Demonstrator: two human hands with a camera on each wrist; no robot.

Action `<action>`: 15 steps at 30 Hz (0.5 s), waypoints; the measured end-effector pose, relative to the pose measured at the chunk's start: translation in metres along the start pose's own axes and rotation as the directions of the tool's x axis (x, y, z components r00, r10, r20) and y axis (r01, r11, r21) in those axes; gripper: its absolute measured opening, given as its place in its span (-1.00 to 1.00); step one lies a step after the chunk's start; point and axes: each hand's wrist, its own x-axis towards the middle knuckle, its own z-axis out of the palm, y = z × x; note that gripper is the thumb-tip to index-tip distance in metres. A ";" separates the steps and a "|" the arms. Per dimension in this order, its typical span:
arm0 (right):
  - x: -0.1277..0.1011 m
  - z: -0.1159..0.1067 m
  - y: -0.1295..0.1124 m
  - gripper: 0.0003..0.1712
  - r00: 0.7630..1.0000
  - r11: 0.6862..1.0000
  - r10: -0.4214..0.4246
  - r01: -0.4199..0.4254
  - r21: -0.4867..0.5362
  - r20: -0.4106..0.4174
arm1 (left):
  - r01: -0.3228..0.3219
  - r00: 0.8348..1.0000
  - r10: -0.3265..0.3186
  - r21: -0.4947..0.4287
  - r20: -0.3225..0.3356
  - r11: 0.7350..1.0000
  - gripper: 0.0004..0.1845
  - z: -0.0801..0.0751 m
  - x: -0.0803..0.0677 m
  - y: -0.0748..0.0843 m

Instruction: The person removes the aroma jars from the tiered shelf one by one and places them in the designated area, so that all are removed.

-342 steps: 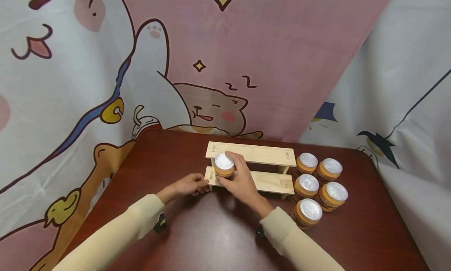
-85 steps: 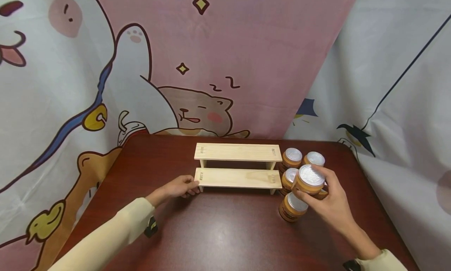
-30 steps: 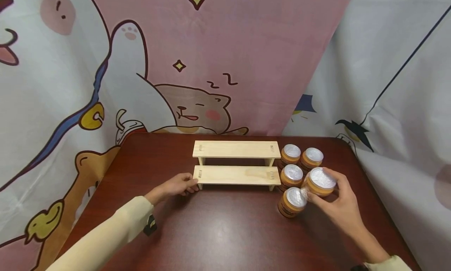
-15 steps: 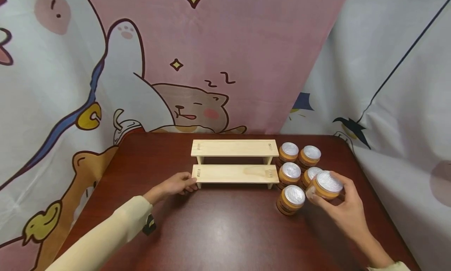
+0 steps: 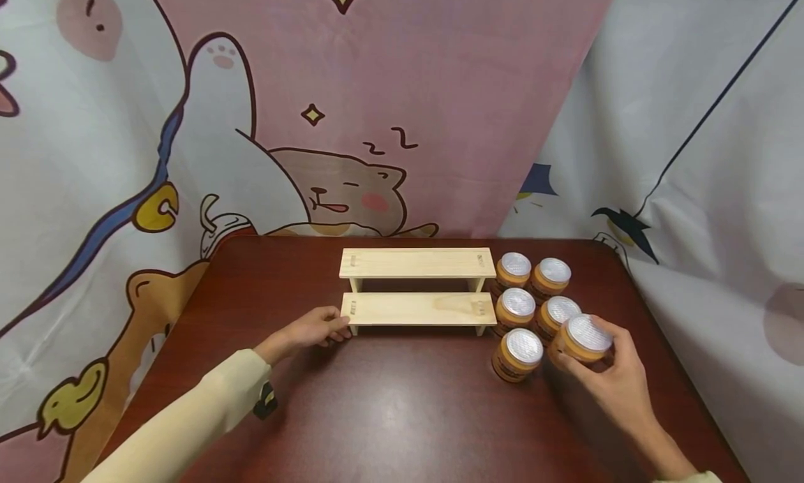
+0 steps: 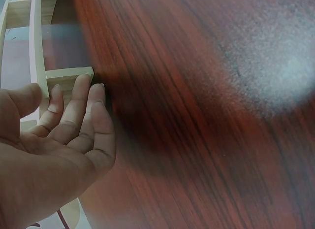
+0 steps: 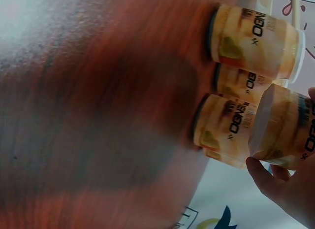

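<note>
While the left hand (image 5: pixel 317 327) rests open-fingered against the wooden rack's (image 5: pixel 417 308) lower end to steady it, the right hand's (image 5: pixel 612 378) grip curls around a jar (image 5: pixel 583 338), joining five jars (image 5: pixel 518 307) on the surface (image 5: pixel 389 406).

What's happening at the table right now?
A person's right hand grips an orange cup with a foil lid at the near right of a cluster of five like cups, low over the dark wooden table. The left hand rests against the left end of a two-step wooden rack, which holds nothing.
</note>
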 end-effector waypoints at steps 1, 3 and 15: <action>0.000 0.000 0.001 -0.02 1.000 1.000 -0.001 0.001 -0.001 -0.001 | -0.002 1.000 0.002 0.000 0.001 1.000 -0.69 0.000 0.000 0.000; -0.001 0.001 0.005 -0.02 1.000 1.000 -0.003 0.003 0.000 -0.001 | -0.007 1.000 0.007 -0.001 0.004 1.000 -0.69 0.000 0.000 -0.001; -0.006 0.012 0.026 -0.04 1.000 0.997 -0.016 0.016 -0.070 0.003 | -0.005 1.000 0.005 0.000 0.005 1.000 -0.68 0.000 -0.001 0.001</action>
